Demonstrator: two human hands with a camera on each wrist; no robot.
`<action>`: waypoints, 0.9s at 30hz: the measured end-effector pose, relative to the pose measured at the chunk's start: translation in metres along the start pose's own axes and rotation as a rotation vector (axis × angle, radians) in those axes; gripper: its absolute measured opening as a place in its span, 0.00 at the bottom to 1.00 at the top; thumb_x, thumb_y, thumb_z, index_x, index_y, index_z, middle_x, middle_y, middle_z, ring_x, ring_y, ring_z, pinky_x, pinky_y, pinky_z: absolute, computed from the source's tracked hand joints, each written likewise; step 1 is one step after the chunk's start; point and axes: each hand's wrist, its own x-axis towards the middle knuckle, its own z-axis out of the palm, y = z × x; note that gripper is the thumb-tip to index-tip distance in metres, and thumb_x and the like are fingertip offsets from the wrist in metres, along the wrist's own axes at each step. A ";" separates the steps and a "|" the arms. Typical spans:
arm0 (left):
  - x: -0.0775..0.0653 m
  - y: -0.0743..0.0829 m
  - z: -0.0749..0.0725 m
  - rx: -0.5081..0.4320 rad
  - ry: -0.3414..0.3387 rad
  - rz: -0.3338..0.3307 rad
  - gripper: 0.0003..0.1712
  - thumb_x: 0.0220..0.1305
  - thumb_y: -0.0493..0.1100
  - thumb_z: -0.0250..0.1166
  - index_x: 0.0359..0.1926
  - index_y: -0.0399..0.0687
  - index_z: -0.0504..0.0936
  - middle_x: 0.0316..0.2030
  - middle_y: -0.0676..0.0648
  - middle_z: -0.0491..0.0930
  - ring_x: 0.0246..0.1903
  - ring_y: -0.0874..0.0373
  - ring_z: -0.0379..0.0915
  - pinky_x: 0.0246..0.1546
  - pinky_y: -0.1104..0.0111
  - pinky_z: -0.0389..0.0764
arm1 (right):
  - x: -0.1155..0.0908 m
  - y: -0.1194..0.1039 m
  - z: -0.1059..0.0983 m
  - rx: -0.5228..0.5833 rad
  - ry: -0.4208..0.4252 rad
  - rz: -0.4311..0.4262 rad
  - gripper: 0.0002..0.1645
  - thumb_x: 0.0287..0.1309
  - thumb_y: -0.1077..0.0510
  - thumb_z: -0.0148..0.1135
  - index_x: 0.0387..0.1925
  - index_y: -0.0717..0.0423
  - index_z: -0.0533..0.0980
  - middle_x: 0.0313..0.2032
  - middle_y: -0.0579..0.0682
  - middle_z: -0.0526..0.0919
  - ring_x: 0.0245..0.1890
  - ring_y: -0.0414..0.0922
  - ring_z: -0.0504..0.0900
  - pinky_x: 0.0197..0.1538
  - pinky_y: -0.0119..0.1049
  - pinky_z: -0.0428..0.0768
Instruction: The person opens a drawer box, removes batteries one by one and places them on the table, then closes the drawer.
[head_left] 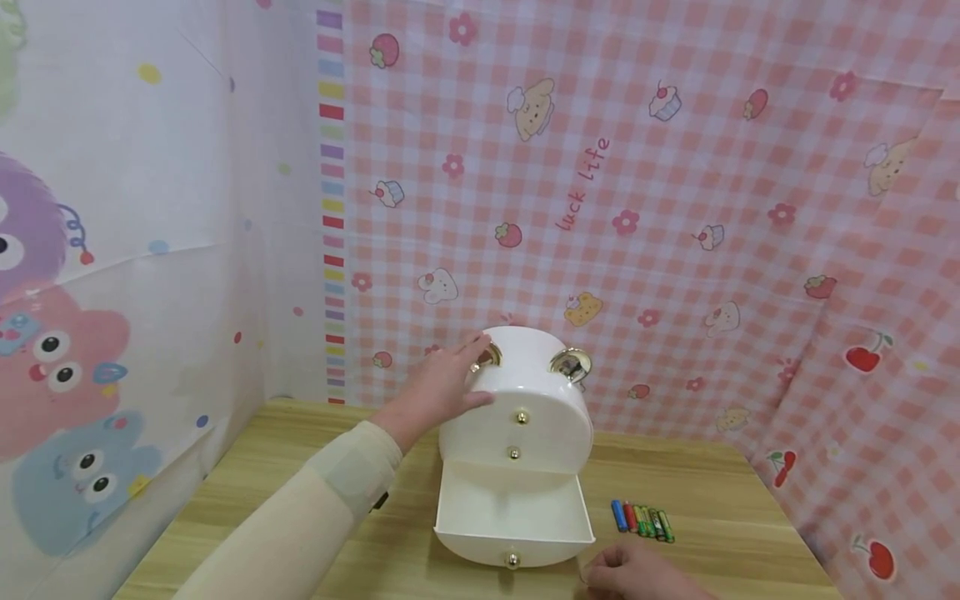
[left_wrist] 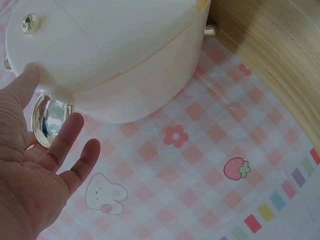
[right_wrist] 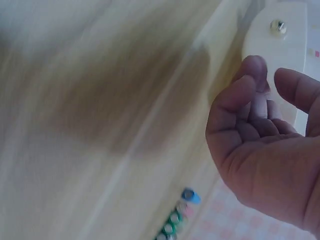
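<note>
A small white drawer cabinet (head_left: 480, 433) with gold ear-shaped trims and gold knobs stands on the table. Its bottom drawer (head_left: 513, 504) is pulled out, and nothing shows inside. My left hand (head_left: 442, 379) rests at the cabinet's upper left, by the gold ear (left_wrist: 50, 120). In the left wrist view its thumb touches the white front, while the other fingers spread around the ear. To the right of the drawer's front corner is my right hand (head_left: 633, 573), fingers loosely bent and thumb apart, holding nothing. The drawer's gold knob (right_wrist: 278, 27) appears beyond its fingertips.
Several batteries (head_left: 642, 522), coloured blue, red and green, lie in a row on the wooden table (head_left: 712, 492) right of the drawer. A pink checked cloth (head_left: 637, 275) hangs behind, and a white cloth with cartoon figures (head_left: 187, 333) hangs at left.
</note>
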 end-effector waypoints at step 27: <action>-0.002 0.001 -0.001 -0.014 -0.012 -0.008 0.53 0.67 0.58 0.76 0.84 0.51 0.60 0.84 0.46 0.60 0.72 0.30 0.72 0.72 0.42 0.76 | 0.003 -0.027 0.065 0.422 -0.007 0.019 0.33 0.77 0.38 0.60 0.58 0.65 0.84 0.43 0.49 0.93 0.44 0.41 0.89 0.50 0.37 0.89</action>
